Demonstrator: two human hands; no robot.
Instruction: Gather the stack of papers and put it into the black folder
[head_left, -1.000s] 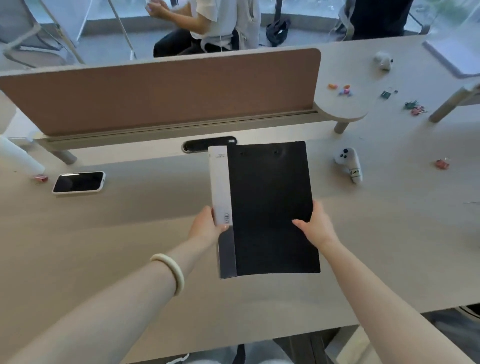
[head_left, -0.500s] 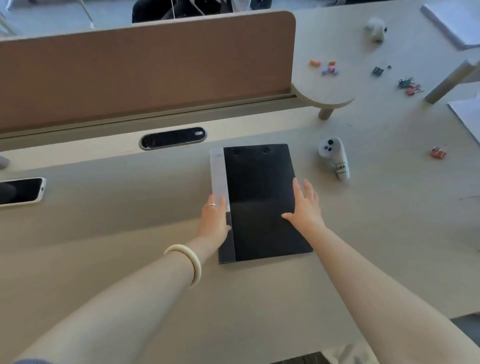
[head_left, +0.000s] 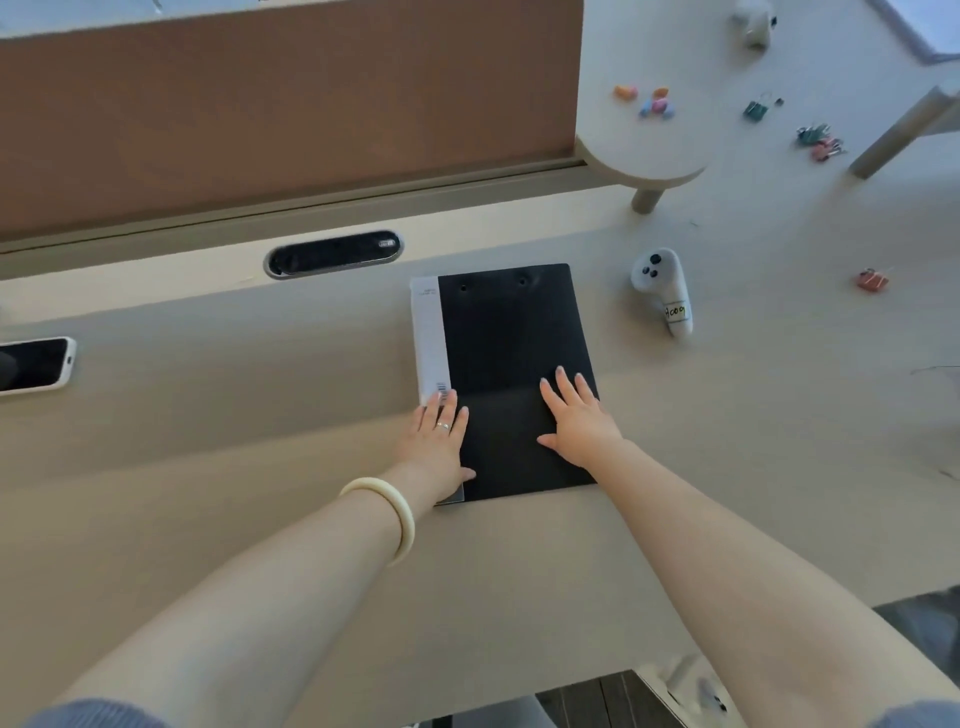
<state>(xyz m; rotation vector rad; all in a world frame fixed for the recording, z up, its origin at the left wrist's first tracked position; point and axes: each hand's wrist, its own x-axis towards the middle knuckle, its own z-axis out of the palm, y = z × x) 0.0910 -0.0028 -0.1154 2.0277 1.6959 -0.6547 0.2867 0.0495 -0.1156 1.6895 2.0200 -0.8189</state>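
1. Left hand (head_left: 439, 441) lies flat and open, fingers together, on the left edge of the closed black plastic folder (head_left: 511, 374); its fingertips reach the lower end of the white label strip (head_left: 429, 338) along the spine, and a cream bangle (head_left: 387, 512) circles the wrist.
2. Further left on the pale wooden desk (head_left: 208, 493), a phone in a white case (head_left: 34, 365) sits at the frame edge, well apart from the folder, and a black oval cable slot (head_left: 332, 253) lies between the two, near the brown divider panel (head_left: 285, 104).
3. The folder rests flat on the desk, shut, straight ahead of the person. No paper shows at any of its edges, so whether the stack is inside cannot be told.
4. Right hand (head_left: 576, 421) presses palm-down on the cover's lower right, fingers slightly spread, gripping nothing.
5. Right of the folder a white handheld controller (head_left: 662, 288) lies just beside it, not touching; coloured binder clips (head_left: 821, 140) are scattered further off.
6. Judgement: no loose stack of papers is visible anywhere on the desk, and the cover is down under both palms, so the task looks finished or nearly so. At most, lifting the hands away remains.
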